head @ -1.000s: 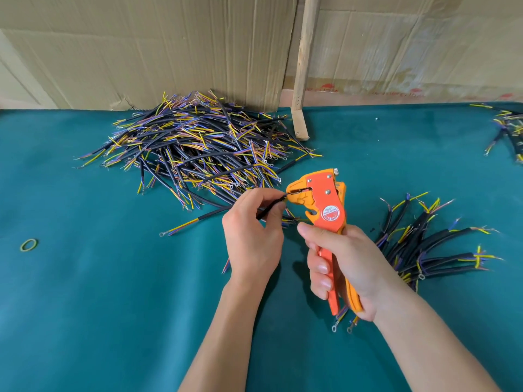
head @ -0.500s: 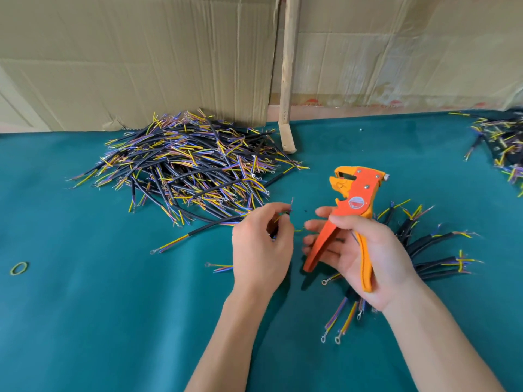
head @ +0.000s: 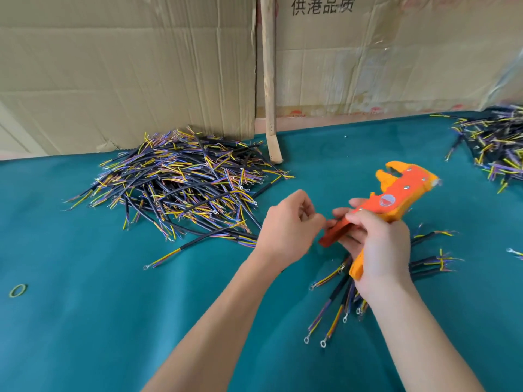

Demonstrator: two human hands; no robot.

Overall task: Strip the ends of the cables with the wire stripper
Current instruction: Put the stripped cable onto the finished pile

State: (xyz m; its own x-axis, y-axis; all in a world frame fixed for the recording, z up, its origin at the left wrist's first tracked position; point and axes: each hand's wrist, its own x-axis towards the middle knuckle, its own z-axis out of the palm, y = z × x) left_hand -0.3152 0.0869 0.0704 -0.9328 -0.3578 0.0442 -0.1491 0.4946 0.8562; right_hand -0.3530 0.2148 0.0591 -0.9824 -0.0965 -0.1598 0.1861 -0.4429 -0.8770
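Nearest, a small bunch of cables (head: 336, 304) lies under the right hand (head: 379, 247), which grips the orange wire stripper (head: 396, 199), head tilted far-right. The left hand (head: 288, 224) hovers beside it, fingers curled; whether it holds anything, I cannot tell. Far left lies the big cable pile (head: 181, 188) on the green table (head: 85, 321)

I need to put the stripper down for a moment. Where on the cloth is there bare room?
Free: the green cloth near you on the left, between the rubber band and the left forearm, below the big cable pile. Crowded: under the right hand, where the small cable pile lies, and the far-right pile.
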